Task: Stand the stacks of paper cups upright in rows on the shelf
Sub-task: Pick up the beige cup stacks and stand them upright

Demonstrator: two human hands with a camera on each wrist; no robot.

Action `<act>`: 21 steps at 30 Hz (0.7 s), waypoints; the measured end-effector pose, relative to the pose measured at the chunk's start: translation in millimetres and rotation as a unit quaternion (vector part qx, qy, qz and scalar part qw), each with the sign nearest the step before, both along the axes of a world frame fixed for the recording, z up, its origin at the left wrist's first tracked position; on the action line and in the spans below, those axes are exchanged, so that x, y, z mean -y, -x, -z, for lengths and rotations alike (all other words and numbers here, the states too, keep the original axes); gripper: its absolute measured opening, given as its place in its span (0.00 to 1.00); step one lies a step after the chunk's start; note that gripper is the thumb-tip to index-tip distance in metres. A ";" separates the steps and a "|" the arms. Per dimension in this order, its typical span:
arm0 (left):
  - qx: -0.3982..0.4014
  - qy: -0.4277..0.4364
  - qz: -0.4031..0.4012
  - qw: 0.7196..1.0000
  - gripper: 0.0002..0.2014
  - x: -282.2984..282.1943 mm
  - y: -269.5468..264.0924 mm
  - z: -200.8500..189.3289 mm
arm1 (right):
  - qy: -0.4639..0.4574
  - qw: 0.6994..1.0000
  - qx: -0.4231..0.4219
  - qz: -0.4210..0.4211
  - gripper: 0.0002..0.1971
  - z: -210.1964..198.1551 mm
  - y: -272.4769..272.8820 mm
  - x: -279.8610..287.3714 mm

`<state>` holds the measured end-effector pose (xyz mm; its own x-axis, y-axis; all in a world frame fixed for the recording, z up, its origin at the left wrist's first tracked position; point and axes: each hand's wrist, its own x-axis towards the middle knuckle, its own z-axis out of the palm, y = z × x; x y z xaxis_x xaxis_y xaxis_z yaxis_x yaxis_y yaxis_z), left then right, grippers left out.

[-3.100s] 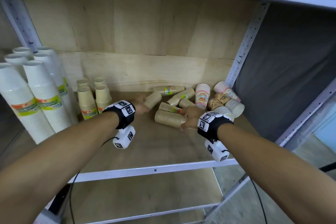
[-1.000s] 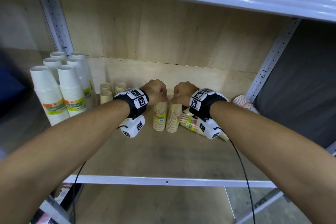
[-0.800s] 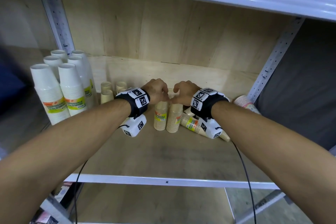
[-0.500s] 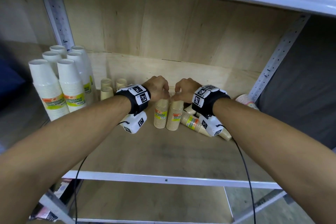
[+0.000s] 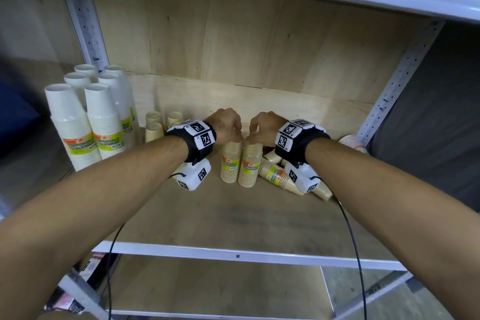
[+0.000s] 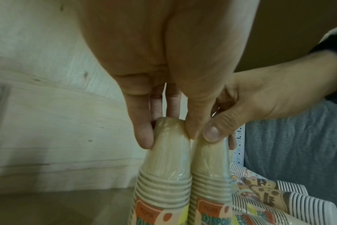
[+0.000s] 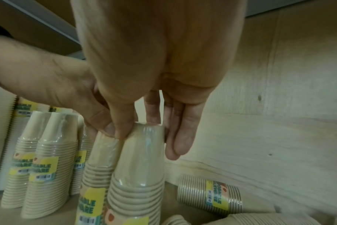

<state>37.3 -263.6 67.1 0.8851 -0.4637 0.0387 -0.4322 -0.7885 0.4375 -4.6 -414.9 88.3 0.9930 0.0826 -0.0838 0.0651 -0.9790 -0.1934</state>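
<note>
Two shrink-wrapped stacks of beige paper cups stand upside down, side by side, mid-shelf. My left hand (image 5: pixel 232 134) pinches the top of the left stack (image 5: pixel 230 162); in the left wrist view my left hand (image 6: pixel 168 137) has thumb and fingers round that stack's (image 6: pixel 164 179) top cup. My right hand (image 5: pixel 255 135) grips the top of the right stack (image 5: pixel 250 166), and in the right wrist view my right hand (image 7: pixel 148 141) holds that stack (image 7: pixel 140 175) the same way. Both stacks look to rest on the shelf board (image 5: pixel 233 215).
Small beige stacks (image 5: pixel 153 128) stand upright at the back left beside tall white cup stacks (image 5: pixel 104 122). Several stacks lie on their sides at the right: a labelled beige one (image 5: pixel 274 174) and patterned ones (image 5: pixel 353 141) by the right post. The plywood back wall is close behind.
Three seconds ago both hands were grasping stacks that lay on their sides; those two now stand upright together. Over the last second the hands and stacks have barely moved.
</note>
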 end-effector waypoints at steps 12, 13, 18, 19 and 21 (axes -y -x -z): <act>-0.028 -0.083 0.001 0.996 0.17 -12.0 10.3 -22.2 | -0.028 0.999 0.013 -0.018 0.19 -11.0 4.0 -12.7; -0.043 -0.095 0.000 0.995 0.15 -15.4 11.3 -26.5 | -0.030 0.999 0.010 -0.023 0.19 -13.2 3.3 -16.4; -0.081 -0.130 -0.025 0.988 0.10 -41.8 19.9 -46.2 | -0.047 0.997 -0.002 -0.063 0.17 -19.3 1.3 -44.3; -0.082 -0.137 -0.033 0.987 0.09 -48.4 21.9 -48.7 | -0.055 0.996 -0.005 -0.072 0.17 -19.4 1.1 -51.4; -0.089 -0.145 -0.051 0.984 0.08 -61.6 24.8 -51.8 | -0.071 0.994 -0.009 -0.086 0.17 -18.1 -0.2 -66.3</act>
